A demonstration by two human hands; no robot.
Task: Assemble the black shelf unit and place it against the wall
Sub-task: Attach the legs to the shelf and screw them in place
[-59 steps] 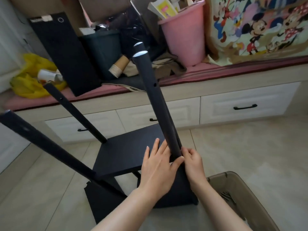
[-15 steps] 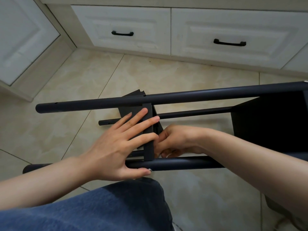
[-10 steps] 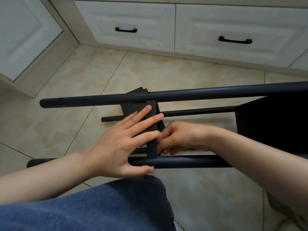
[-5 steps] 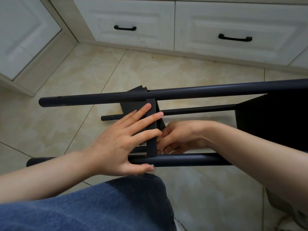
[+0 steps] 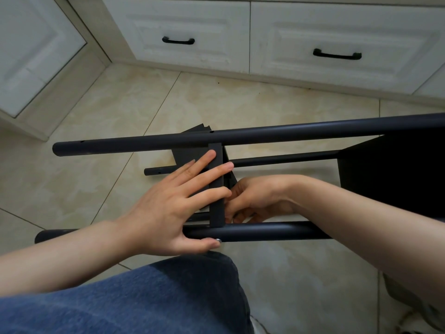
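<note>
The black shelf unit lies on its side above the tiled floor, with its upper pole (image 5: 289, 132) and lower pole (image 5: 265, 233) running left to right. A black shelf board (image 5: 216, 213) stands edge-on between them. My left hand (image 5: 168, 208) presses flat on the board's left face with straight fingers, its thumb along the lower pole. My right hand (image 5: 260, 198) is on the board's right side with fingers curled against it near the lower pole; its fingertips are partly hidden. A fitted shelf panel (image 5: 385, 174) shows at the right.
A third pole (image 5: 284, 158) runs lower behind, over loose black panels (image 5: 190, 155) on the floor. White drawers with black handles (image 5: 178, 41) line the back, and a white cabinet (image 5: 36, 56) stands left. My knee in jeans (image 5: 144, 297) fills the bottom.
Earlier the unit stood with its poles pointing up; now it lies sideways across my knee. Over the last second both hands have stayed at the board almost unmoved.
</note>
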